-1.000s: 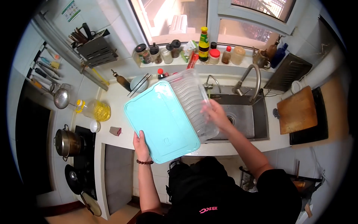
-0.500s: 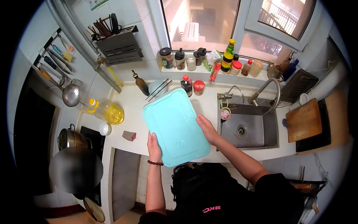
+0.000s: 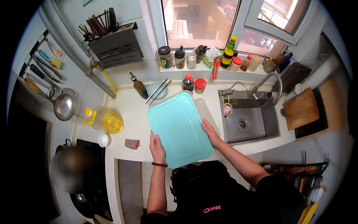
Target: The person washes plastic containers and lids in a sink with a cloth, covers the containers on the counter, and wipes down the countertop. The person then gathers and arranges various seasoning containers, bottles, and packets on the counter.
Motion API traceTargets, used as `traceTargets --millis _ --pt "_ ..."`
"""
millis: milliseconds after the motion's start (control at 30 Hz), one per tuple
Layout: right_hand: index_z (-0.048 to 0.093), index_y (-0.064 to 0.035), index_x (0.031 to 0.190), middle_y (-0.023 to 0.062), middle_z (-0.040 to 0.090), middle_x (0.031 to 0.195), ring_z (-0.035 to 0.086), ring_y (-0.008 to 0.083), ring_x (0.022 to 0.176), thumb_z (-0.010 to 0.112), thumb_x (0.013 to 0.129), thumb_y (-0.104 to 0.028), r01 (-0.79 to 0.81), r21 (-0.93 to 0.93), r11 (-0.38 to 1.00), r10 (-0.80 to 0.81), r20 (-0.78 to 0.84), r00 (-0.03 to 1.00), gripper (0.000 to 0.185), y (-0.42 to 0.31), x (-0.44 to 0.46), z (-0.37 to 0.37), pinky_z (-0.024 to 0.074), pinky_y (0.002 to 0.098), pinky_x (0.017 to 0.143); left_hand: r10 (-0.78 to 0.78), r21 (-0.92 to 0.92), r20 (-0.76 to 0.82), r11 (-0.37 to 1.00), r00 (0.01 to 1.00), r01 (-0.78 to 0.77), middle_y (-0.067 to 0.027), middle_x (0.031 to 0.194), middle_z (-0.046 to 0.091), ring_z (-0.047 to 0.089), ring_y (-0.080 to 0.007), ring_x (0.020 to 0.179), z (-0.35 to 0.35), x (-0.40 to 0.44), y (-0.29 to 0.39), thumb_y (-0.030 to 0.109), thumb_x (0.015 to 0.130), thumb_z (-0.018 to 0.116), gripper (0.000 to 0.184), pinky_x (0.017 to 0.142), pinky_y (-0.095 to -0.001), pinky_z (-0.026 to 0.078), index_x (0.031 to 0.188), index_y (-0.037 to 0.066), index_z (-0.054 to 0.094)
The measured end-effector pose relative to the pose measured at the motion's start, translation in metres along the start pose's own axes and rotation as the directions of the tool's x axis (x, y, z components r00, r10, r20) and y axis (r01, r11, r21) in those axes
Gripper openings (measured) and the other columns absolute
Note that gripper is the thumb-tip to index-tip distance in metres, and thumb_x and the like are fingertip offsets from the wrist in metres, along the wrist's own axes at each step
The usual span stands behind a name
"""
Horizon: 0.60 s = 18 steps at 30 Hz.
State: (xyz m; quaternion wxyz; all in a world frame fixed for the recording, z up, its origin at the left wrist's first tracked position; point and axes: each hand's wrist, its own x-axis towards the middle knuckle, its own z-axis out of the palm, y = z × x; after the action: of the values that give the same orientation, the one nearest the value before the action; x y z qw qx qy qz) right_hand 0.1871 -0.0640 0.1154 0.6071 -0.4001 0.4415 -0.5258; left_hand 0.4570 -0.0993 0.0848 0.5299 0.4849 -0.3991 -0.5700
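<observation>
Turquoise lid (image 3: 181, 130) is held between left hand (image 3: 158, 151) and right hand (image 3: 212, 136). Its opposite edges are pinched by partly hidden fingers (image 3: 152, 139).

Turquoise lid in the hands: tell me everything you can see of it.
The turquoise lid is a rounded rectangle, apparently plastic, with a border around a broad panel and a faint mark near its lower end. Shiny streaks catch the light. It slants in view, overlapping the front edge of the counter. The left hand grips its left side, the right hand its right. Its underside is hidden; whether it touches the translucent container partly behind it, I cannot tell.
</observation>
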Motion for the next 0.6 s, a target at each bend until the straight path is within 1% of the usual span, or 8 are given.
traceTargets --millis 133,200,233,300,433,500,533,600 --pt "0.051 -0.0019 0.137 0.0067 0.058 0.127 0.053 0.0137 0.12 0.035 0.113 -0.035 0.032 0.071 0.997 -0.027 -0.069 0.997 0.045 0.011 0.009 -0.01 0.0408 0.0302 0.106 -0.014 0.011 0.02 1.0 1.0 0.014 -0.0137 0.151 0.05 0.053 -0.0205 0.13 0.006 0.007 0.008 0.026 0.112 0.039 0.054 0.108 -0.0341 0.044 0.158 0.0 0.032" --pt "0.05 -0.0018 0.14 0.0073 0.058 0.13 0.054 0.0143 0.12 0.032 0.114 -0.036 -0.014 0.066 0.998 0.018 -0.053 0.998 0.047 0.007 0.008 -0.009 0.042 0.0306 0.106 0.059 0.099 0.021 0.993 0.998 -0.061 -0.0138 0.151 0.05 0.053 -0.0207 0.13 0.006 0.011 0.006 0.026 0.112 0.039 0.053 0.109 -0.0341 0.044 0.158 -0.001 0.033" --pt "0.05 -0.0018 0.14 0.0073 0.058 0.13 0.054 0.0143 0.12 0.032 0.114 -0.036 -0.011 0.065 0.998 0.015 -0.059 0.998 0.047 0.005 0.007 -0.006 0.042 0.0306 0.106 0.058 0.098 0.028 0.993 0.998 -0.061 -0.0138 0.151 0.05 0.053 -0.0207 0.13 0.008 0.011 0.012 0.026 0.112 0.039 0.053 0.109 -0.0341 0.044 0.158 -0.001 0.033" --pt "0.048 -0.0015 0.145 0.0086 0.058 0.135 0.055 0.0154 0.122 0.031 0.114 -0.039 -0.147 0.186 0.971 0.173 -0.129 0.976 0.052 0.0 0.004 -0.002 0.0423 0.0314 0.108 0.018 0.038 0.055 0.999 0.998 -0.02 -0.0141 0.151 0.05 0.053 -0.0208 0.13 0.014 0.008 0.026 0.026 0.112 0.04 0.053 0.109 -0.0345 0.043 0.157 -0.001 0.034" --pt "0.046 -0.001 0.148 0.0097 0.058 0.139 0.055 0.016 0.125 0.031 0.113 -0.041 -0.138 0.136 0.981 0.152 -0.095 0.984 0.055 0.014 0.006 -0.007 0.0423 0.0319 0.11 0.032 0.021 0.057 0.999 0.998 -0.034 -0.0136 0.149 0.051 0.054 -0.0205 0.129 0.01 0.012 0.018 0.027 0.112 0.039 0.052 0.108 -0.0346 0.044 0.156 0.0 0.035" --pt "0.045 -0.0018 0.149 0.0095 0.058 0.139 0.056 0.0167 0.125 0.032 0.113 -0.041 -0.106 0.128 0.986 0.121 -0.117 0.986 0.054 0.02 0.005 -0.007 0.0438 0.0321 0.109 0.01 -0.088 0.054 0.996 0.998 -0.006 -0.0127 0.146 0.053 0.055 -0.0209 0.128 0.005 0.012 0.014 0.028 0.112 0.04 0.051 0.105 -0.0357 0.047 0.156 0.001 0.035" --pt "0.045 -0.0018 0.149 0.0095 0.058 0.139 0.056 0.0167 0.125 0.032 0.113 -0.041 -0.108 0.129 0.986 0.123 -0.117 0.986 0.054 0.021 0.006 -0.008 0.0438 0.0321 0.109 0.009 -0.087 0.053 0.996 0.999 -0.004 -0.0127 0.146 0.053 0.055 -0.0209 0.128 0.004 0.011 0.014 0.028 0.112 0.04 0.051 0.105 -0.0357 0.047 0.156 0.001 0.035" --pt "0.044 -0.0029 0.15 0.0099 0.057 0.14 0.057 0.0176 0.125 0.032 0.113 -0.041 -0.177 0.239 0.955 0.199 -0.074 0.977 0.054 0.022 0.007 -0.01 0.0457 0.033 0.108 -0.046 -0.249 0.048 0.967 0.998 0.056 -0.0123 0.144 0.055 0.056 -0.0202 0.124 0.002 0.01 0.016 0.025 0.112 0.04 0.05 0.105 -0.0352 0.047 0.155 0.0 0.035"
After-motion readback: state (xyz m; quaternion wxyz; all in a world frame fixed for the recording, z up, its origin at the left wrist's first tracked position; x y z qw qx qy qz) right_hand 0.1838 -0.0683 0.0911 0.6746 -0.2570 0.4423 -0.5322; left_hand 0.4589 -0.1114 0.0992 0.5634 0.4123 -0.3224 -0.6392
